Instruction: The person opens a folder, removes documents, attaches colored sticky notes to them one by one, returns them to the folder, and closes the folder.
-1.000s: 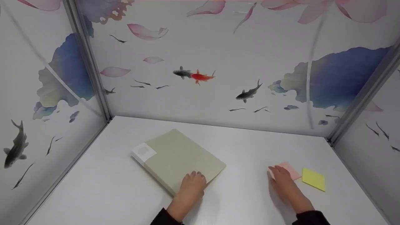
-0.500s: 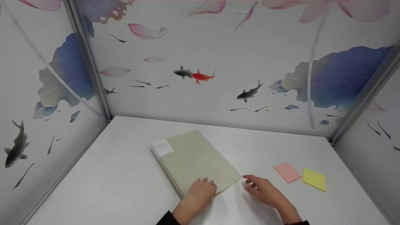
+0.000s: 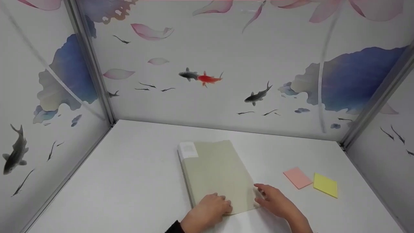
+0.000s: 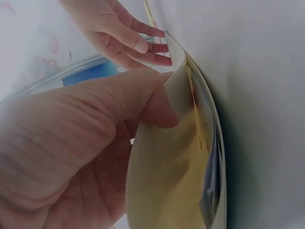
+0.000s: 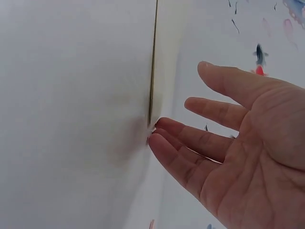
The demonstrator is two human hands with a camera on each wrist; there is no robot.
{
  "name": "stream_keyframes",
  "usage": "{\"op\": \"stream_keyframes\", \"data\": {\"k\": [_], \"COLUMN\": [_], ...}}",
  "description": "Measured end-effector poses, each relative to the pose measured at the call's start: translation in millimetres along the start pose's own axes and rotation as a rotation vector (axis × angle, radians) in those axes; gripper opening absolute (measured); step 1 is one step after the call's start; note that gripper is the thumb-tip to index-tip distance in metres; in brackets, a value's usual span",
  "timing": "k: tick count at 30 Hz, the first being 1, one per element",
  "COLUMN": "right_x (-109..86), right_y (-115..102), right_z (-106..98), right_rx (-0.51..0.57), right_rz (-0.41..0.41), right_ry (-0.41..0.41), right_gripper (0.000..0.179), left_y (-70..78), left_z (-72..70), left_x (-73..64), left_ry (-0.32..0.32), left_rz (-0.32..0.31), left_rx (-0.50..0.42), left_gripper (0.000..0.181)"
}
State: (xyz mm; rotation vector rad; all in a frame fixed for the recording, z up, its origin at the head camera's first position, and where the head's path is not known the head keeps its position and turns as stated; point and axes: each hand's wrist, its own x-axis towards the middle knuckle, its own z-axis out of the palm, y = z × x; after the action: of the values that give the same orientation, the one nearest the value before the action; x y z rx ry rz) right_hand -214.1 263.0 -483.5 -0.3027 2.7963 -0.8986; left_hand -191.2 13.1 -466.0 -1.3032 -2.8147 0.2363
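Note:
A pale green folder with a white label on its spine lies on the white table, turned slightly. My left hand grips its near edge. Seen from the left wrist, the thumb lies on one face of the bowed cover and the fingers are behind it; sheets show inside. My right hand is at the folder's near right corner, its fingertips right at the edge. In the right wrist view, that hand's fingers are spread and gently bent.
A pink sticky note pad and a yellow one lie side by side on the table, right of the right hand. Printed wall panels with fish and petals enclose the table at the back and both sides.
The folder has slid right and turned so its spine runs nearly straight away from me, with the left hand on it. My right hand has left the pink pad and come to the folder's right corner.

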Motion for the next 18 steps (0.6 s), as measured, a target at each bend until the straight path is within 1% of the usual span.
{"op": "stream_keyframes", "data": {"k": [2, 4, 8, 10, 12, 17, 18], "right_x": [0.0, 0.1, -0.2, -0.6, -0.8, -0.5, -0.3], "right_y": [-2, -3, -4, -4, -4, -2, -1], "right_z": [1, 1, 1, 0, 0, -2, -2], "right_rx": [0.002, -0.005, 0.004, 0.019, 0.058, 0.135, 0.144], "right_rz": [0.025, 0.054, 0.111, 0.139, 0.182, 0.269, 0.279], "right_ry": [-0.004, -0.003, 0.037, 0.064, 0.087, 0.101, 0.099], "right_gripper": [0.05, 0.051, 0.052, 0.052, 0.052, 0.057, 0.057], "left_y": [-0.5, -1.3, -3.6, -5.1, -6.6, -9.7, -10.2], "left_z": [-1.4, -2.0, -1.6, -0.3, 0.8, 3.7, 4.2], "left_x": [-2.1, -3.8, -5.8, -5.3, -4.8, -3.2, -2.8], "left_ry": [-0.015, -0.016, -0.024, -0.032, -0.046, -0.03, -0.024], "left_rz": [0.026, 0.047, 0.082, 0.089, 0.089, 0.099, 0.1], "left_rx": [-0.035, -0.06, -0.069, -0.076, -0.079, -0.047, -0.054], "left_gripper": [0.017, 0.019, 0.025, 0.032, 0.037, 0.046, 0.048]}}
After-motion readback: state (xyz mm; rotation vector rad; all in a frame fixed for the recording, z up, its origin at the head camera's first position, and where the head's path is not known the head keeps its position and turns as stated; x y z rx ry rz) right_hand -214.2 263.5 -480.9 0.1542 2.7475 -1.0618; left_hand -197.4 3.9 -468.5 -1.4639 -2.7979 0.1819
